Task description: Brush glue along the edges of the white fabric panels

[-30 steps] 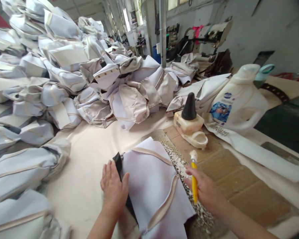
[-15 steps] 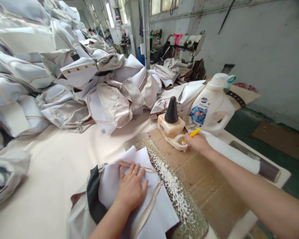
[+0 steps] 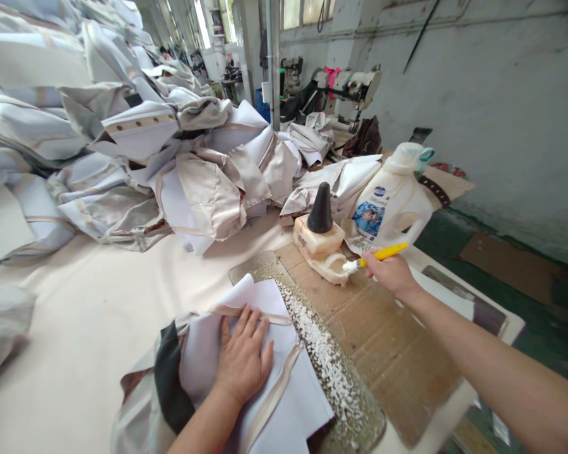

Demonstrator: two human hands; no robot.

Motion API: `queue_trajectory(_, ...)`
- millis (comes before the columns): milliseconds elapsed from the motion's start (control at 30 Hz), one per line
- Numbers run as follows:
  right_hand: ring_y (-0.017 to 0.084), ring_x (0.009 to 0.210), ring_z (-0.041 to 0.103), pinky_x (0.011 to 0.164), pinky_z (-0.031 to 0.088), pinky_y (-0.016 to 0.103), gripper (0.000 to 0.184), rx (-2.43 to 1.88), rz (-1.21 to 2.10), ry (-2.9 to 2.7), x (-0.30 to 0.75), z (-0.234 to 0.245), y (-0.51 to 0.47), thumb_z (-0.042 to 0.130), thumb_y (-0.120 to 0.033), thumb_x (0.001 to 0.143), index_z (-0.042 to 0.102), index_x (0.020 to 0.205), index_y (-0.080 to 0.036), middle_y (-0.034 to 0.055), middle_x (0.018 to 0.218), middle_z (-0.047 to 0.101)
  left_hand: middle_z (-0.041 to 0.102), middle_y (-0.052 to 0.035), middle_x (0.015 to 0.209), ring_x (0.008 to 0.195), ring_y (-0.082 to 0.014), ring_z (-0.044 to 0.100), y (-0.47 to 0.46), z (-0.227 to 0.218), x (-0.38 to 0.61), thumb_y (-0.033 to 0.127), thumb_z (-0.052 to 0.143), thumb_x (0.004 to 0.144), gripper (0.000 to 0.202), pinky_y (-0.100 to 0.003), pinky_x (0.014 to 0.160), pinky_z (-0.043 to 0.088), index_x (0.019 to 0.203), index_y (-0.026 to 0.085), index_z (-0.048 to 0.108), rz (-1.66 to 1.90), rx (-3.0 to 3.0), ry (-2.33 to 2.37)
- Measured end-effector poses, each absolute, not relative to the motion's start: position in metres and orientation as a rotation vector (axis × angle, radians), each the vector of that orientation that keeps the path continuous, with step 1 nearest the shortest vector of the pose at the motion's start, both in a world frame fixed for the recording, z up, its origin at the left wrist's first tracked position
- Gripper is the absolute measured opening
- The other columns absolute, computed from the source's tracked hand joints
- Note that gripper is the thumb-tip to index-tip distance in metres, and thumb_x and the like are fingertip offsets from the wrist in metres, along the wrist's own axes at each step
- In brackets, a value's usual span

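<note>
My left hand (image 3: 243,359) lies flat, fingers spread, on a white fabric piece (image 3: 284,403) with beige trim and a black part, near the table's front edge. My right hand (image 3: 390,273) is closed round a yellow-handled brush (image 3: 381,255). The brush's white tip sits at the small dish of a cream glue pot (image 3: 319,246) with a black cone top.
A big heap of white and beige fabric pieces (image 3: 123,145) fills the left and back of the table. A large white jug (image 3: 392,198) stands behind the glue pot. Cardboard (image 3: 388,340) with white glue crumbs lies on the right. Sewing machines (image 3: 345,85) stand at the back.
My right hand went from beside the fabric out to the glue pot, and the brush now points into its dish. My left hand slid onto the middle of the white piece.
</note>
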State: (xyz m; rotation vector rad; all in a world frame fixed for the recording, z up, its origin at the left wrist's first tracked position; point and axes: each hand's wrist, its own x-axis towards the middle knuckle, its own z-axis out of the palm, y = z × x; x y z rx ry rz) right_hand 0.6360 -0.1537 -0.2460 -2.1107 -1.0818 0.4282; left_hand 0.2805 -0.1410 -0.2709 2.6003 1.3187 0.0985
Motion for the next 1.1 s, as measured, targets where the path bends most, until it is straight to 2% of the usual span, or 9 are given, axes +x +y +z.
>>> queue_trajectory(100,0.019,0.065,0.059,0.064,0.045,0.028,0.025,-1.955,0.520,-1.253,0.625,-0.245,-0.166,0.049,-0.042,0.074,0.061,0.078,-0.019,0.0009,0.067,0.063,0.045,-0.0048,0.135,0.131,-0.0256,0.029,-0.143,-0.273,0.280,0.034,0.043,0.084,0.040,-0.050,0.109,-0.006,0.120,0.023,0.056,0.122,2.617,1.306)
queue_trajectory(200,0.022,0.080,0.059,0.073,0.045,0.031,0.026,-1.849,0.726,-1.388,0.617,-0.245,-0.184,0.054,-0.041,0.072,0.062,0.084,-0.020,0.0029,0.084,0.064,0.046,-0.0046,0.134,0.131,-0.0254,0.029,-0.145,-0.275,0.278,0.033,0.043,0.084,0.040,-0.050,0.109,-0.005,0.119,0.022,0.057,0.144,2.623,1.298)
queue_trajectory(333,0.022,0.076,0.058,0.071,0.044,0.031,0.026,-1.901,0.815,-1.260,0.616,-0.243,-0.201,0.060,-0.042,0.069,0.061,0.082,-0.019,0.0032,0.080,0.063,0.047,-0.0053,0.134,0.131,-0.0256,0.030,-0.145,-0.278,0.277,0.032,0.043,0.083,0.039,-0.049,0.109,-0.006,0.119,0.022,0.058,0.188,2.639,1.290)
queue_trajectory(467,0.019,0.067,0.057,0.067,0.044,0.029,0.027,-1.846,0.735,-1.159,0.621,-0.248,-0.196,0.057,-0.044,0.077,0.060,0.075,-0.018,0.0018,0.067,0.060,0.047,-0.0053,0.134,0.131,-0.0253,0.029,-0.146,-0.278,0.276,0.034,0.043,0.085,0.040,-0.049,0.110,-0.005,0.120,0.022,0.057,0.197,2.624,1.287)
queue_trajectory(633,0.020,0.066,0.059,0.066,0.047,0.031,0.028,-1.850,0.769,-0.895,0.631,-0.261,-0.186,0.059,-0.045,0.074,0.059,0.083,-0.019,0.0026,0.067,0.062,0.046,-0.0048,0.134,0.132,-0.0243,0.028,-0.148,-0.280,0.275,0.038,0.043,0.086,0.040,-0.049,0.110,-0.005,0.121,0.022,0.055,0.208,2.603,1.283)
queue_trajectory(767,0.021,0.062,0.058,0.062,0.044,0.032,0.023,-2.066,0.614,-0.973,0.624,-0.247,-0.182,0.056,-0.042,0.074,0.059,0.076,-0.020,0.0036,0.061,0.061,0.045,-0.0039,0.135,0.132,-0.0237,0.027,-0.149,-0.283,0.274,0.040,0.043,0.086,0.041,-0.048,0.110,-0.006,0.122,0.023,0.054,0.216,2.591,1.296)
queue_trajectory(833,0.020,0.060,0.057,0.061,0.043,0.031,0.022,-2.037,0.595,-1.051,0.607,-0.239,-0.176,0.055,-0.041,0.075,0.059,0.075,-0.019,0.0025,0.059,0.060,0.045,-0.0039,0.136,0.133,-0.0238,0.026,-0.149,-0.284,0.273,0.041,0.042,0.086,0.041,-0.048,0.110,-0.006,0.122,0.023,0.054,0.217,2.590,1.283)
queue_trajectory(1000,0.017,0.060,0.058,0.059,0.046,0.026,0.024,-1.688,0.981,-1.129,0.534,-0.250,-0.144,0.054,-0.042,0.077,0.056,0.079,-0.018,0.0012,0.063,0.060,0.045,-0.0035,0.136,0.133,-0.0231,0.025,-0.150,-0.286,0.273,0.042,0.040,0.087,0.042,-0.048,0.111,-0.005,0.122,0.022,0.053,0.241,2.579,1.282)
queue_trajectory(1100,0.017,0.059,0.059,0.057,0.048,0.026,0.022,-1.636,1.074,-1.140,0.501,-0.274,-0.117,0.052,-0.040,0.077,0.055,0.072,-0.019,0.0010,0.063,0.059,0.046,-0.0035,0.135,0.133,-0.0231,0.026,-0.150,-0.288,0.272,0.042,0.040,0.087,0.042,-0.048,0.111,-0.004,0.122,0.023,0.053,0.249,2.593,1.279)
